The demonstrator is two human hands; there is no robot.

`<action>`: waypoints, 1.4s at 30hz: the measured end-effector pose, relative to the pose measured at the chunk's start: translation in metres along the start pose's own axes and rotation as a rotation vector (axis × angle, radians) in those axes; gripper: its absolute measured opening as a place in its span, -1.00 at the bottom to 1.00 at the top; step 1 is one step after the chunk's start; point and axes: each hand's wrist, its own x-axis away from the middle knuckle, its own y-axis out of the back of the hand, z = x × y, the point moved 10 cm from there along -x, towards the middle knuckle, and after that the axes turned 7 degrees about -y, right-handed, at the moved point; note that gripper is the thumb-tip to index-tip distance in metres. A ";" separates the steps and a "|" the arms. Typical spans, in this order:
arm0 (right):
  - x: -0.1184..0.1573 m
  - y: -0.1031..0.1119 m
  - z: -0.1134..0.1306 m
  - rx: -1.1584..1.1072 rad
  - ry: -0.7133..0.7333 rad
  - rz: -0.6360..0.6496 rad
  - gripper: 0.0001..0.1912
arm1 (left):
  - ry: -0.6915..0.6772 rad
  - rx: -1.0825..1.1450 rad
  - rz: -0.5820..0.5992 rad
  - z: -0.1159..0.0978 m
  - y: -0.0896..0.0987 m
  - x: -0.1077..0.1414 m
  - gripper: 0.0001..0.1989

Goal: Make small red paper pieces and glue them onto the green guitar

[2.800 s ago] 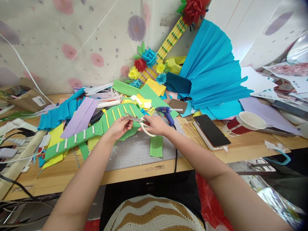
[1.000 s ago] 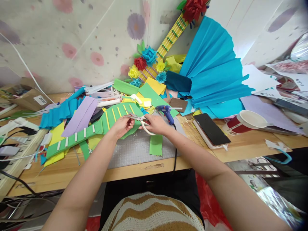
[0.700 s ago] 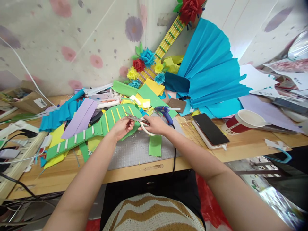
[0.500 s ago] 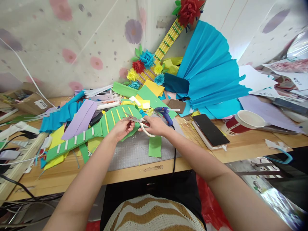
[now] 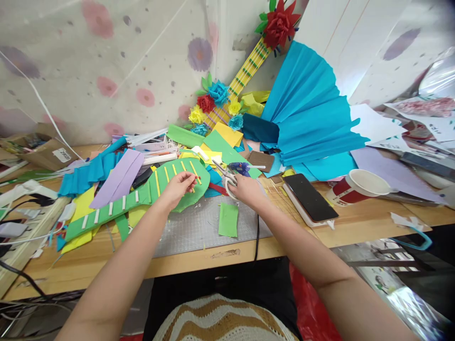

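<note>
My left hand (image 5: 180,188) is over the round body of a green paper guitar (image 5: 192,196) with yellow strips. Its fingers are pinched together on something small that I cannot make out. My right hand (image 5: 245,189) is closed on scissors (image 5: 229,179) with pale handles, their blades pointing up and to the left. Just beyond the scissors lies a blue glue gun (image 5: 240,167), partly hidden. A green paper piece (image 5: 228,219) rests on the grey cutting mat (image 5: 202,229) between my forearms.
A phone (image 5: 311,196) and a paper cup (image 5: 359,186) stand to the right. Behind are a decorated yellow guitar (image 5: 249,68), a pleated blue paper fan (image 5: 313,109) and colored paper scraps. A cardboard box (image 5: 50,150) sits at the far left, and a black cable (image 5: 257,237) crosses the front edge.
My right hand has moved right with the scissors, away from my left hand. The scissor blades have left my left fingertips, and a red strip now shows beside the scissors.
</note>
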 end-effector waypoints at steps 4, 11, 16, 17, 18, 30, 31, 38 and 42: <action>0.004 -0.011 -0.009 0.089 -0.001 0.050 -0.66 | -0.097 -0.152 -0.015 -0.012 0.009 -0.012 -0.90; 0.009 -0.017 -0.003 0.094 -0.014 0.040 -0.57 | -0.274 -0.570 0.083 -0.042 0.002 -0.045 -0.88; 0.016 -0.013 0.000 0.029 0.074 -0.040 -0.72 | -0.426 -0.913 0.125 -0.057 -0.016 -0.057 -0.78; 0.017 -0.010 -0.002 -0.004 0.088 -0.075 -0.76 | -0.429 -0.934 0.141 -0.055 -0.018 -0.058 -0.76; 0.018 -0.006 -0.007 -0.041 0.094 -0.120 -0.79 | -0.427 -0.957 0.155 -0.053 -0.020 -0.060 -0.73; -0.016 0.006 -0.087 -0.415 -0.061 -0.405 -0.62 | -0.340 -1.529 0.369 -0.034 -0.038 -0.058 -0.52; -0.022 0.001 -0.085 -0.452 -0.038 -0.381 -0.59 | -0.353 -1.558 0.384 -0.034 -0.040 -0.057 -0.50; -0.034 -0.022 -0.087 -0.612 -0.107 -0.305 -0.50 | -0.461 -1.628 0.435 -0.031 -0.049 -0.050 -0.48; -0.028 -0.022 -0.098 -0.646 -0.170 -0.329 -0.52 | -0.470 -1.603 0.494 -0.029 -0.052 -0.042 -0.50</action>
